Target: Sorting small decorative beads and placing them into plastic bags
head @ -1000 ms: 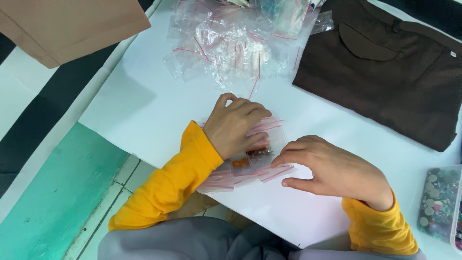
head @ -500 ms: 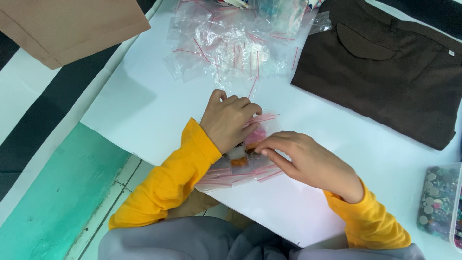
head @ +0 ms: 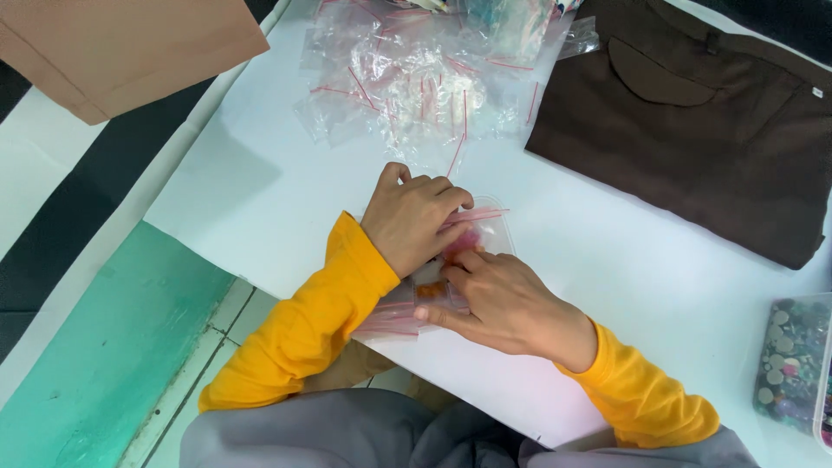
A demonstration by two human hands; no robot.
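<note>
On the white table [head: 260, 199] lies a stack of small clear zip bags with red strips [head: 394, 316], holding pink and orange bits. My left hand [head: 414, 218] presses down on the stack's upper part, fingers curled over the bags' red-striped tops. My right hand [head: 507, 305] lies just below it, fingertips pinching the bag between the two hands. Both arms wear yellow sleeves. What sits under the palms is hidden.
A loose pile of empty clear zip bags [head: 425, 78] lies at the table's far side. A folded dark brown garment [head: 693, 121] is at the right. A clear box of mixed buttons [head: 793, 368] sits at the right edge. A tan garment [head: 121, 48] is top left.
My right hand has slid left and up, closing against my left hand on the bag. My left hand has shifted slightly toward me.
</note>
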